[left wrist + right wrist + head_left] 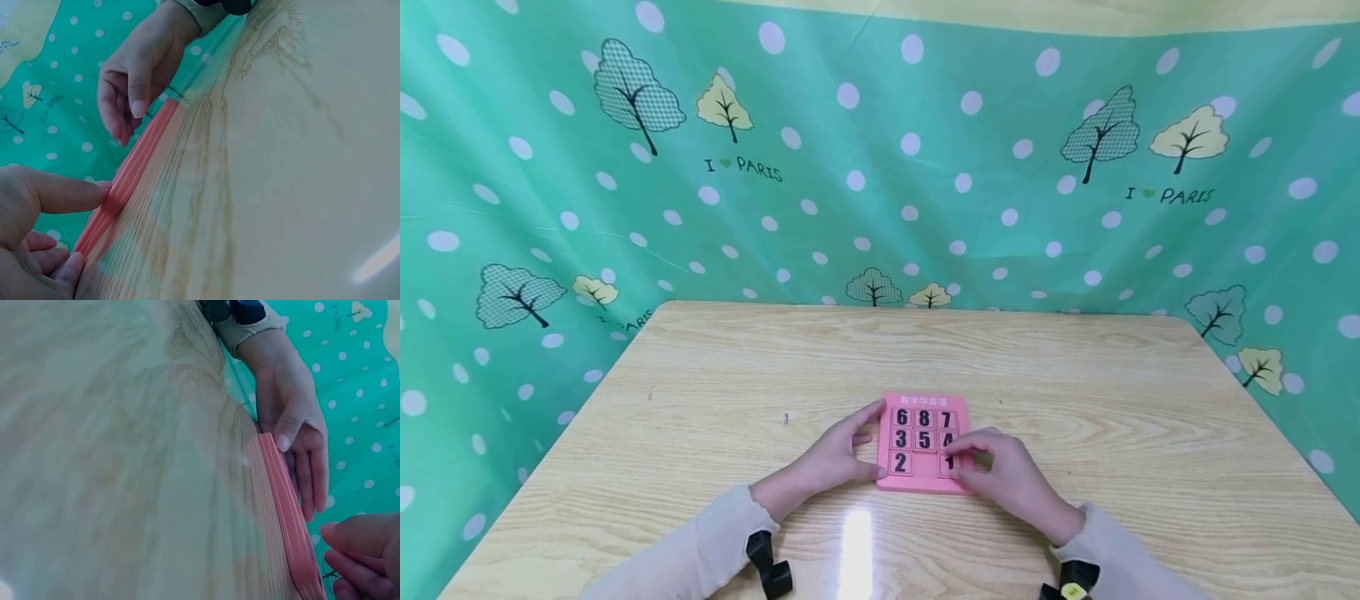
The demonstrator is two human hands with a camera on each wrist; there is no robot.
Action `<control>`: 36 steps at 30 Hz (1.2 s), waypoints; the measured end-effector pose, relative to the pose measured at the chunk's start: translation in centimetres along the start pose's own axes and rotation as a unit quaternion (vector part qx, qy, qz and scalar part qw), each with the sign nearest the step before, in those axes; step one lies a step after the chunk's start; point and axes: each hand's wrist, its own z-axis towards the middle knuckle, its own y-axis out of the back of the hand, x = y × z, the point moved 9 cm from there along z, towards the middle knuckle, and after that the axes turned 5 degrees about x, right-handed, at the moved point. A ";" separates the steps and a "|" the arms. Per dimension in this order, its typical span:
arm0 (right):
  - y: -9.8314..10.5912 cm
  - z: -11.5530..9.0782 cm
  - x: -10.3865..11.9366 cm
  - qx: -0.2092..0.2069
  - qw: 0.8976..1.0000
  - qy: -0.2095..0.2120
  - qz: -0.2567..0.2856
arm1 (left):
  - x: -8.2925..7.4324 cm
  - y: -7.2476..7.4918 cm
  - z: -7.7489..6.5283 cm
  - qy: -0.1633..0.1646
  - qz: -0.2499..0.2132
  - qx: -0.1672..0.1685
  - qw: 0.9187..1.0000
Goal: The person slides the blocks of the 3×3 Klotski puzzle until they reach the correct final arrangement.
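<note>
Two wrist views show only the ridged side of the pink number puzzle (925,464); the head view shows its face, flat on the wooden table (775,350): 6, 8, 7; 3, 5, 4; 2, gap, 1. The left hand (835,454) grips its left edge; the right hand (1011,471) bends over the 1 tile (943,469), thumb and index finger apart.

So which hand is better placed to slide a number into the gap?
Probably the right hand: it's over the 1 tile, directly beside the gap, while the left hand touches only the puzzle's left edge.
</note>
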 end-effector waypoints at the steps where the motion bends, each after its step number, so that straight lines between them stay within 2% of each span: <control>1: 0.2 -0.1 -0.1 -0.003 1.000 0.003 -0.003 | -0.1 0.0 0.0 -0.002 0.000 0.000 1.000; 9: 1.2 -0.8 -0.8 -0.016 1.000 0.008 -0.022 | -0.4 0.0 0.1 -0.006 -0.001 -0.001 1.000; 14: 1.3 -1.0 -1.1 -0.019 0.999 -0.007 -0.026 | -0.3 -0.1 0.2 -0.005 -0.003 0.001 1.000; 23: 0.9 -1.0 -1.4 -0.019 0.999 -0.016 -0.033 | -0.4 -0.1 0.1 -0.003 -0.006 0.000 1.000; 36: 0.2 -0.9 -1.2 -0.023 1.000 -0.010 -0.013 | -0.4 0.0 -0.2 -0.002 -0.006 -0.001 1.000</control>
